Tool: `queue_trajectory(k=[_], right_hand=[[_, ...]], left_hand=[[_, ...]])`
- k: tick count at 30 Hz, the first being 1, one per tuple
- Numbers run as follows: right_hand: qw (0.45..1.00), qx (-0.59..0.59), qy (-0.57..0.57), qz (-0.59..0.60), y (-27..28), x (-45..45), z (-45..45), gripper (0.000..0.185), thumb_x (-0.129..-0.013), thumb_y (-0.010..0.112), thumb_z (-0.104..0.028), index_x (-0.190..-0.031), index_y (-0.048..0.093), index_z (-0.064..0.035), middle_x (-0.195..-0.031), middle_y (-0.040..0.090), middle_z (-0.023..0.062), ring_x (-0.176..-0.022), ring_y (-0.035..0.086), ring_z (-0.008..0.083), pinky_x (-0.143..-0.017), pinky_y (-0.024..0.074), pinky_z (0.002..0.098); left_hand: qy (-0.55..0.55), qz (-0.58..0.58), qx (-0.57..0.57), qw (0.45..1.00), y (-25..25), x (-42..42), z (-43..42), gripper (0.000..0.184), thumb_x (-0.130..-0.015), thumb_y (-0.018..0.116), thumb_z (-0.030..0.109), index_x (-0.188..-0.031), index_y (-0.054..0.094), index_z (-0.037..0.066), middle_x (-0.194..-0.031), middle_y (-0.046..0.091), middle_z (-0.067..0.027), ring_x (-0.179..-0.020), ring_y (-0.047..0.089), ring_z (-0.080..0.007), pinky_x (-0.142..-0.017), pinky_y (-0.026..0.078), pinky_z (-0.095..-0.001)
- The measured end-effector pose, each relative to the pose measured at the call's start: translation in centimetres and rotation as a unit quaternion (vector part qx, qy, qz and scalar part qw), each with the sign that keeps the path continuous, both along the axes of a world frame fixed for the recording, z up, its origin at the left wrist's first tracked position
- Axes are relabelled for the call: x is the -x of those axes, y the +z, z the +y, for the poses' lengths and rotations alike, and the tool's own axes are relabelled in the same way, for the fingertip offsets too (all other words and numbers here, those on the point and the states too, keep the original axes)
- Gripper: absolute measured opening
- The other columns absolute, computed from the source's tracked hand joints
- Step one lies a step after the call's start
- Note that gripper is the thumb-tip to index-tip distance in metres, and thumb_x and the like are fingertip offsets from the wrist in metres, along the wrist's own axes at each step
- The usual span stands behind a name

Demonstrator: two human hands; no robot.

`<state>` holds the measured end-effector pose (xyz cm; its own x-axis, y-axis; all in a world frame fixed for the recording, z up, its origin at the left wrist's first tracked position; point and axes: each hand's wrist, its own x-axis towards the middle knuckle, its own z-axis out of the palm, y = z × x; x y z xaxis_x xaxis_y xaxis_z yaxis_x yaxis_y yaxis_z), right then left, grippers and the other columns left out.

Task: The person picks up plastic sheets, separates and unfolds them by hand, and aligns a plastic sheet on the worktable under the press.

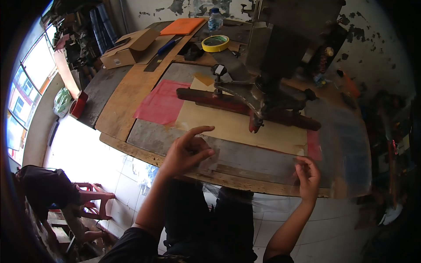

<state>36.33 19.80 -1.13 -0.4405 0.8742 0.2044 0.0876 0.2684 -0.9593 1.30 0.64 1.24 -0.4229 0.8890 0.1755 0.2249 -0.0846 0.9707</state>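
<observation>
A clear plastic sheet [254, 160] stretches between my hands at the table's front edge, hard to make out against the grey surface. My left hand [188, 151] holds its left end near the thumb and curled fingers, with the index finger stretched out. At the right end, my right hand [308, 173] pinches the sheet between thumb and fingers. Just beyond lies a cream board [237, 125] on top of a red sheet [160, 103]. Above the board hangs the dark red bar [206, 97] of a press [285, 57], covering part of it.
Clear plastic sheets [351, 151] lie at the table's right side. Toward the back are a cardboard box [129, 50], an orange folder [182, 26], yellow tape [215, 43], a water bottle [215, 20] and a blue cutter [166, 47]. A red stool [98, 199] stands lower left, beside a seated person [52, 193].
</observation>
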Motion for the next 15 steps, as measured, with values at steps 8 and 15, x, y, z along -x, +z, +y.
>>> queue_trajectory(k=[8, 15], right_hand=[[0.998, 0.035, 0.008, 0.059, -0.67, -0.70, 0.21, 0.015, -0.103, 0.073, -0.011, -0.114, 0.066, -0.0027, -0.099, 0.068, 0.0037, -0.082, 0.063, 0.0099, -0.073, 0.0531, 0.0271], [0.997, 0.039, 0.018, 0.060, -0.72, -0.90, 0.35, 0.017, -0.103, 0.072, -0.012, -0.116, 0.066, -0.0018, -0.096, 0.068, 0.0040, -0.083, 0.062, 0.0096, -0.073, 0.0532, 0.0274]], left_hand=[[-0.030, 0.051, 0.029, 0.998, -0.32, 0.67, -0.34, 0.039, -0.097, 0.080, 0.009, -0.134, 0.069, 0.004, -0.082, 0.076, -0.0020, -0.078, 0.073, -0.0071, -0.075, 0.055, -0.0256], [-0.032, 0.018, 0.017, 0.999, -0.42, 0.52, -0.24, 0.036, -0.100, 0.076, 0.006, -0.135, 0.066, 0.000, -0.080, 0.073, -0.0008, -0.076, 0.071, -0.0066, -0.073, 0.052, -0.0245]])
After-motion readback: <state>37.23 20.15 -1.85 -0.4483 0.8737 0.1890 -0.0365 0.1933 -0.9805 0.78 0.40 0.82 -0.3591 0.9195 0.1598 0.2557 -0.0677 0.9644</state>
